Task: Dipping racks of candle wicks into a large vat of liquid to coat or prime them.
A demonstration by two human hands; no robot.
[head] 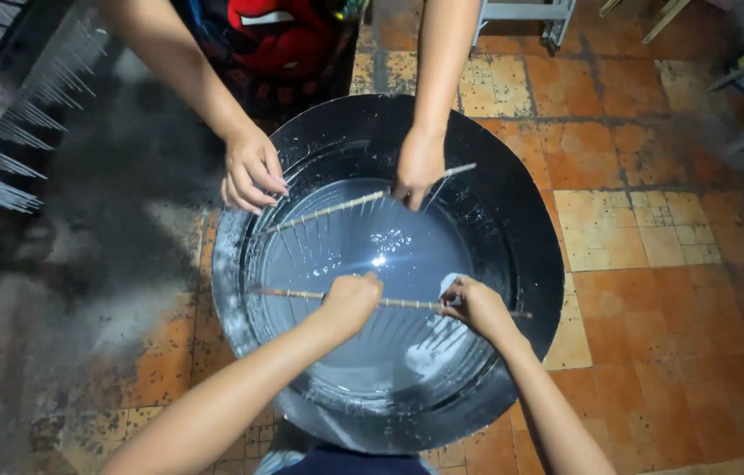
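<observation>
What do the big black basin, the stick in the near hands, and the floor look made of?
Basin: probably metal or plastic, glossy black, showing highlights. Stick: thin, pale tan, looks like bamboo or wood. Floor: worn orange tiles, likely ceramic, with visible grout lines.

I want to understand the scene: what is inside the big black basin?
The black basin holds pale, shiny liquid. Thin strands hang into it from two sticks, one held by both own hands. The basin's bottom is covered by the liquid.

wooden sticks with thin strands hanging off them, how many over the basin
2. The near wooden stick is gripped by the left hand and right hand; the far wooden stick is held by another person across the round dark basin. None seem hidden.
</observation>
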